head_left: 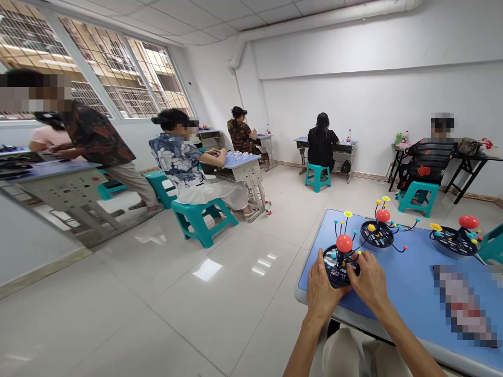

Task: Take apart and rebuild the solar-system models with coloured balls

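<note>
A solar system model (334,269) with a round black base sits before me at the left edge of the blue table (396,293). A red ball tops its post, with small coloured balls on curved arms around it. My left hand (320,285) is wrapped round the left and near rim of the base. On the right side, my right hand (369,280) has its fingers closed on the model, close to a small yellow ball; the exact part between the fingertips is hidden. A second such model (377,235) stands just behind, and a third (456,242) farther right.
A blurred-out flat item (463,309) lies on the table's right side. Several other people work at desks around the room, one person on a green stool (204,217) to the left. A bottle (268,208) stands on the tiled floor.
</note>
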A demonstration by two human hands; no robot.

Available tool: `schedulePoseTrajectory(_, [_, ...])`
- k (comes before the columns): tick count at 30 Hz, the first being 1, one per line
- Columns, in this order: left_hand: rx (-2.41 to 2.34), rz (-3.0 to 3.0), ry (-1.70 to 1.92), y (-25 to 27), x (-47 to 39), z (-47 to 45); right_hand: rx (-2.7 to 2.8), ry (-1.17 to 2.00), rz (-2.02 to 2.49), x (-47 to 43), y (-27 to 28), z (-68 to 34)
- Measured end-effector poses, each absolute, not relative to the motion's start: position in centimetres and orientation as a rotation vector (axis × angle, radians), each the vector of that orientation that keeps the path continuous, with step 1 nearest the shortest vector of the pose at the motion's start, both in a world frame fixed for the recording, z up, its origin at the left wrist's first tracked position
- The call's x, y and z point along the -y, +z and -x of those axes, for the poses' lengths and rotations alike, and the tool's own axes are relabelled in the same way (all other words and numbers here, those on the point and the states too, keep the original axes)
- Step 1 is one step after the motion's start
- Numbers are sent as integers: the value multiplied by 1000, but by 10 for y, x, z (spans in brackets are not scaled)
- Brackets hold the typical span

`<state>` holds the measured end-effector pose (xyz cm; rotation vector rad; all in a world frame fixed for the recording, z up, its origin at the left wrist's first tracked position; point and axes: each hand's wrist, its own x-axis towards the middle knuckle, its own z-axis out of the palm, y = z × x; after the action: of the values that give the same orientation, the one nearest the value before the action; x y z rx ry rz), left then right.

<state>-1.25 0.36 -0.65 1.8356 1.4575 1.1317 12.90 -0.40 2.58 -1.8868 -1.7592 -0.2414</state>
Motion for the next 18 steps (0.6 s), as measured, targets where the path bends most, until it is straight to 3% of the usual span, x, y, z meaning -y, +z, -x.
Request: schedulePoseTrajectory(18, [-1489, -1766, 1065, -1, -1, 15, 1694, -185, 1886, -16, 22, -107])
